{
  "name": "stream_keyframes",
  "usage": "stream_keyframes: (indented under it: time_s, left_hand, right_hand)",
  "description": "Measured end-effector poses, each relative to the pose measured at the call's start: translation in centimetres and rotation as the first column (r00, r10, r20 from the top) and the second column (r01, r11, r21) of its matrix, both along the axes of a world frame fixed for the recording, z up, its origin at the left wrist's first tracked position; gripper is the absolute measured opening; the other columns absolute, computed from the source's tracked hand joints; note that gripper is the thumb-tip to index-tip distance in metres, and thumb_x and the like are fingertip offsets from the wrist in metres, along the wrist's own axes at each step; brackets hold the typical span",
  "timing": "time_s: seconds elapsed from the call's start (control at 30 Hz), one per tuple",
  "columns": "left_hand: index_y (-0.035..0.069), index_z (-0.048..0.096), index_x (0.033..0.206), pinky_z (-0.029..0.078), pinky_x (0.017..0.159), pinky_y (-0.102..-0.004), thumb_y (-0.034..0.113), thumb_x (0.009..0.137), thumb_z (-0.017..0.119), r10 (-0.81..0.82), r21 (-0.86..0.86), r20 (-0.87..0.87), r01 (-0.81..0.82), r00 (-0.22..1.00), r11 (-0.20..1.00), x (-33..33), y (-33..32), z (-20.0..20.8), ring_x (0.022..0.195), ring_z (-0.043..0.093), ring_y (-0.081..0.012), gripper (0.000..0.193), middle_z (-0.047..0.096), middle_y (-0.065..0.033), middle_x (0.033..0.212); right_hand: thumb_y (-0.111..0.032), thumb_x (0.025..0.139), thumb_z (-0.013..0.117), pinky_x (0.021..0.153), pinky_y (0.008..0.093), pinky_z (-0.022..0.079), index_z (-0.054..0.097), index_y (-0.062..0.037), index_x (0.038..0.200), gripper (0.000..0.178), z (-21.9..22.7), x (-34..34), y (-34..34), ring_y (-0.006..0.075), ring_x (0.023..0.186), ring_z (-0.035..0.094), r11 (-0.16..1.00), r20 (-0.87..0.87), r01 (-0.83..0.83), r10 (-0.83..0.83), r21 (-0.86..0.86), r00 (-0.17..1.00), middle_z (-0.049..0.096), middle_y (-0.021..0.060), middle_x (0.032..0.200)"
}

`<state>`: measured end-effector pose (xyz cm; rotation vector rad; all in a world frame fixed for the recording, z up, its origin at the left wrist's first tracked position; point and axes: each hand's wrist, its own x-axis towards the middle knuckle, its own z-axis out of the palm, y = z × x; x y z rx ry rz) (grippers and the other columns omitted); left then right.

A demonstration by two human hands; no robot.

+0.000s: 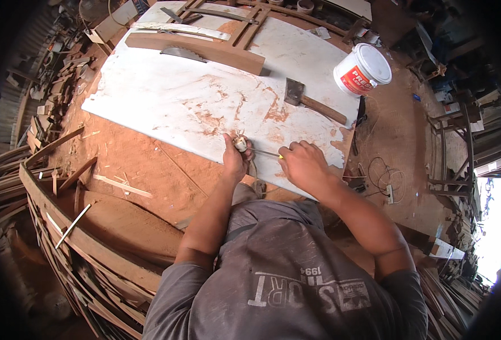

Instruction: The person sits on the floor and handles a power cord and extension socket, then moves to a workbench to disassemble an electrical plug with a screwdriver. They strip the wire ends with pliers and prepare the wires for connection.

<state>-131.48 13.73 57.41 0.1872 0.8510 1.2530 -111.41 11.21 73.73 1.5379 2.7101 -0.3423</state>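
White, sawdust-smeared surface [148, 85] is loaded with a long plank [227, 57], a lidded bucket [363, 69] at right and a block-headed hammer [323, 109]. Over its near edge, the right hand [306, 164] is closed and the left hand [235, 161] half-curled: a thin driver [264, 152] is gripped in the right, a small pale fitting [240, 144] is pinched in the left, driver shaft aimed at it, tip contact can't be told. Risk, as judged: left hand could be jabbed if the tip is skidded off by too hard a push, or the fitting dropped if the pinch is eased.
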Motion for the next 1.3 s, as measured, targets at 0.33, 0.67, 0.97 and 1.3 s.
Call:
stream_keyframes:
  time_s: [0.33,0.67,0.97,1.3]
  left_hand:
    - [0.009,0.056,0.108,0.04,0.062,-0.031,0.064,0.106,0.029,-0.041,-0.019,-0.022,0.04,0.999,0.999,-0.1,0.3,0.1,0.067,0.047,-0.0162,0.061,0.057,-0.0053,0.084]
    - [0.01,0.058,0.102,0.041,0.064,-0.0305,0.056,0.108,0.039,-0.173,0.018,0.094,0.172,0.98,0.985,2.7,1.9,0.8,0.068,0.05,-0.0146,0.049,0.059,-0.0031,0.086]
    - [0.009,0.053,0.122,0.048,0.093,-0.0417,0.049,0.111,0.031,-0.229,0.026,0.053,0.228,0.972,0.973,4.2,0.7,1.6,0.1,0.058,-0.0249,0.047,0.059,-0.0088,0.108]
    - [0.007,0.058,0.112,0.05,0.088,-0.0384,0.05,0.11,0.035,-0.179,-0.028,0.061,0.181,0.982,0.983,4.5,-0.1,3.1,0.091,0.063,-0.0212,0.05,0.065,-0.0072,0.1]
  right_hand:
    - [-0.022,0.095,0.064,0.075,0.0513,0.055,0.065,-0.0056,0.106,0.02,-0.1,0.2,-0.8,0.0353,0.089,0.071,0.996,0.041,-0.055,0.053,0.063,0.998,0.068,0.0188,0.096]
    - [-0.037,0.091,0.074,0.071,0.0372,0.054,0.072,-0.0024,0.096,0.035,-10.3,1.2,0.5,0.0236,0.074,0.07,0.747,-0.406,0.474,-0.657,-0.467,0.635,0.072,0.014,0.08]
    - [-0.031,0.091,0.075,0.067,0.0349,0.054,0.076,-0.0035,0.1,0.029,-10.0,-1.1,1.2,0.0214,0.072,0.072,0.778,-0.648,0.383,-0.627,-0.498,0.432,0.075,0.0132,0.079]
    - [-0.028,0.087,0.072,0.069,0.042,0.055,0.072,-0.0013,0.092,0.028,-9.8,-1.4,1.7,0.0359,0.073,0.071,0.776,-0.56,0.359,-0.626,-0.52,0.543,0.073,0.0185,0.079]
